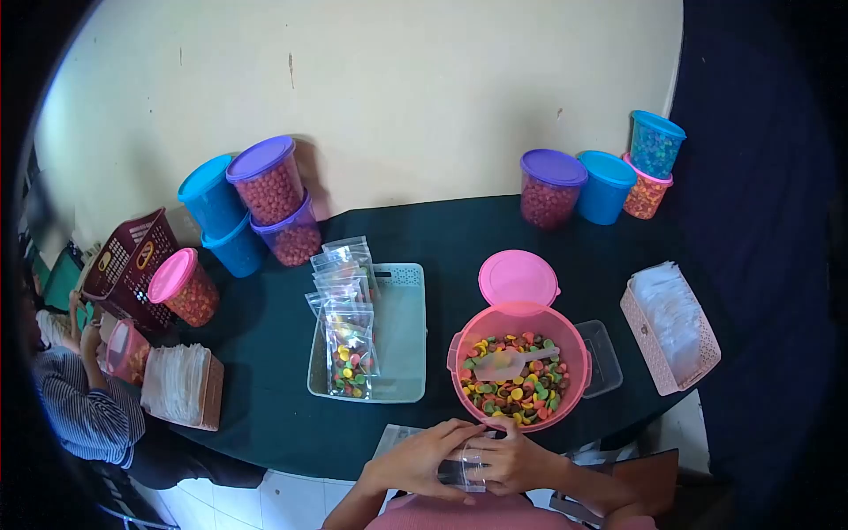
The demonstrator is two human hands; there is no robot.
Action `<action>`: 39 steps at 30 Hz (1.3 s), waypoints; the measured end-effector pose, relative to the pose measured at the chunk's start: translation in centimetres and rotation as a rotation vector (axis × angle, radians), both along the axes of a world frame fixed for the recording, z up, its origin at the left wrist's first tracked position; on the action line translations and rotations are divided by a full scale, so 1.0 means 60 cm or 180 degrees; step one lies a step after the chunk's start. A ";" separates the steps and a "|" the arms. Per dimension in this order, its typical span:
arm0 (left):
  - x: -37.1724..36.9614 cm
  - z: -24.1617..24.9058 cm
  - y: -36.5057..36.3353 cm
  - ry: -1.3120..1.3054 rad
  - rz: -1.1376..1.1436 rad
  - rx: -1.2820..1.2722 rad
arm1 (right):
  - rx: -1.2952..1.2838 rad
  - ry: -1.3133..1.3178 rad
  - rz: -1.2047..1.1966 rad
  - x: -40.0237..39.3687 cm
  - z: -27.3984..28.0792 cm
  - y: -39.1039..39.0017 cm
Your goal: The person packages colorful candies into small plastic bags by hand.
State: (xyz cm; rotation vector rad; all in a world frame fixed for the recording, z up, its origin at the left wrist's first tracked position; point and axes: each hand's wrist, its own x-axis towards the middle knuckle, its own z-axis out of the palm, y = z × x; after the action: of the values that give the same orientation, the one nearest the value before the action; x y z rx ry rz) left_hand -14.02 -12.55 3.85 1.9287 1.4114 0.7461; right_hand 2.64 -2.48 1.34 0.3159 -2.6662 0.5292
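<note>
My left hand and my right hand meet at the table's near edge, both closed on a clear plastic bag between them. Just beyond them is a pink tub of colourful round candies, with a clear scoop lying on top. To the left, a pale grey-green tray holds several clear bags of candies overlapping along its left side.
A pink lid lies behind the tub. A pink basket of clear bags stands right, another left. Lidded containers line the back. At far left are a maroon basket and a person in a striped shirt.
</note>
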 end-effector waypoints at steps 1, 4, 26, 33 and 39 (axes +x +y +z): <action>0.000 -0.003 -0.003 -0.0116 -0.0011 -0.0137 | -0.0016 -0.0057 0.0037 -0.001 -0.005 0.000; -0.004 -0.020 -0.013 -0.0565 -0.0020 -0.0007 | -0.0046 -0.0077 0.0149 -0.002 0.002 0.003; 0.065 -0.028 -0.036 -0.1009 0.1341 0.0530 | 0.0531 -0.1882 -0.1388 -0.037 -0.054 0.228; 0.088 -0.038 -0.022 -0.1109 0.1659 0.0538 | 0.0194 -0.2099 -0.1205 -0.022 -0.062 0.245; 0.087 -0.032 -0.001 -0.0959 0.1526 0.0871 | 0.0472 -0.1853 -0.1046 -0.020 -0.047 0.271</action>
State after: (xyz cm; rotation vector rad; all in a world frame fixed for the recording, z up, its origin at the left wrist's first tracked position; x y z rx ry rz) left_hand -8.80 -12.60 1.90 1.5820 1.6577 1.4535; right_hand 1.43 13.77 -1.47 -0.2836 -3.2310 0.3561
